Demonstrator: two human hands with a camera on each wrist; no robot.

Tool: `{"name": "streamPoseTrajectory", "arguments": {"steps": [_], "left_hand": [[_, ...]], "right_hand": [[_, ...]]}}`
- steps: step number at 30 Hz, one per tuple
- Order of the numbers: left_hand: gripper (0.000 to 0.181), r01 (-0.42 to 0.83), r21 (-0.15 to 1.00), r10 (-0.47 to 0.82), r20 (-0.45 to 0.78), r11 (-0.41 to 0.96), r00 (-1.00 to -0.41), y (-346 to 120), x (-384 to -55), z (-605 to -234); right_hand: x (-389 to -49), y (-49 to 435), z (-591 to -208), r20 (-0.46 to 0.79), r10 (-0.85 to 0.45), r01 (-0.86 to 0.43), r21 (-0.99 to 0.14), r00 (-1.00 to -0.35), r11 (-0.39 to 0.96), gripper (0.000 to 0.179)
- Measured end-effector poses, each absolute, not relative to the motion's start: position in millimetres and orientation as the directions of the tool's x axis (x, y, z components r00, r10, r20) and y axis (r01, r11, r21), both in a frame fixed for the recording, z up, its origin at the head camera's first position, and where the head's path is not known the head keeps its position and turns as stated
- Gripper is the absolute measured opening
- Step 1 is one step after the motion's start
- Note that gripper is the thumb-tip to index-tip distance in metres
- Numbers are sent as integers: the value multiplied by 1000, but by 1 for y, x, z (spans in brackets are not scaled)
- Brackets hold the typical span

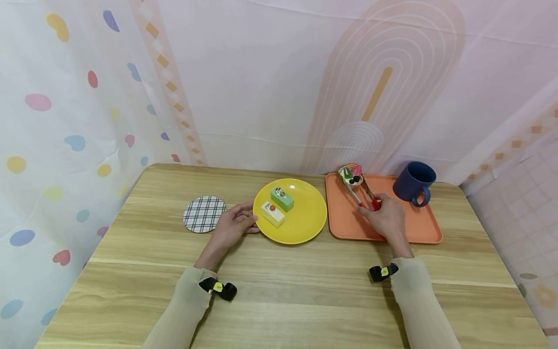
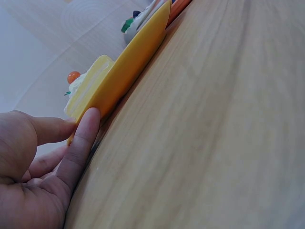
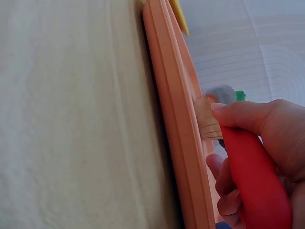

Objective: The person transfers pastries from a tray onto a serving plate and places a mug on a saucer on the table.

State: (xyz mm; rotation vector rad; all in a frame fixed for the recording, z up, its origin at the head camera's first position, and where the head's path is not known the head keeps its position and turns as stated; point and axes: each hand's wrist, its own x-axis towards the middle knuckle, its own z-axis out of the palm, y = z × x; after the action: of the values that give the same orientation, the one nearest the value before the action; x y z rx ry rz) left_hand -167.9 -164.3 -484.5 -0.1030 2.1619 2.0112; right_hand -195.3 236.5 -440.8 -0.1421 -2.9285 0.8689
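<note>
My left hand [image 1: 232,224] pinches the left rim of a yellow plate [image 1: 306,213], thumb [image 2: 55,130] above and fingers below. On the plate lie a green cake slice [image 1: 283,199] and a pale yellow cake slice [image 1: 272,214], side by side. My right hand [image 1: 389,218] grips red-handled tongs [image 3: 257,181]. The tongs' metal arms reach to either side of a fruit tart [image 1: 350,175] topped with green, pink and dark pieces. That tart is at the back left of an orange tray [image 1: 420,228]; whether it touches the tray I cannot tell.
A dark blue mug [image 1: 410,183] stands at the tray's back right, its handle toward the front. Left of the plate lies a round checked coaster [image 1: 204,214], close to my left hand. A patterned curtain [image 1: 261,97] hangs behind the wooden table [image 1: 301,291].
</note>
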Motion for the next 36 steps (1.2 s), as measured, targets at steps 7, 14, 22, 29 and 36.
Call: {"name": "streamPoseTrajectory", "arguments": {"steps": [7, 14, 22, 29, 36], "left_hand": [[48, -175, 981, 76, -181, 80, -980, -165, -168, -486], [47, -174, 982, 82, -180, 79, -980, -165, -169, -488], [48, -177, 981, 83, -184, 83, -979, -166, -170, -487], [48, -171, 981, 81, -178, 89, -981, -165, -170, -486], [48, -176, 980, 86, -183, 91, -979, -165, -170, -485]], "right_hand": [[-196, 238, -442, 77, 98, 43, -533, -992, 845, 66], [-195, 240, -441, 74, 80, 29, -527, -994, 849, 66], [-192, 242, -436, 71, 68, 21, -524, -995, 851, 67], [-191, 241, -433, 95, 59, 1, -522, -994, 853, 65], [-188, 240, -430, 104, 56, -6, -521, -993, 853, 64]]}}
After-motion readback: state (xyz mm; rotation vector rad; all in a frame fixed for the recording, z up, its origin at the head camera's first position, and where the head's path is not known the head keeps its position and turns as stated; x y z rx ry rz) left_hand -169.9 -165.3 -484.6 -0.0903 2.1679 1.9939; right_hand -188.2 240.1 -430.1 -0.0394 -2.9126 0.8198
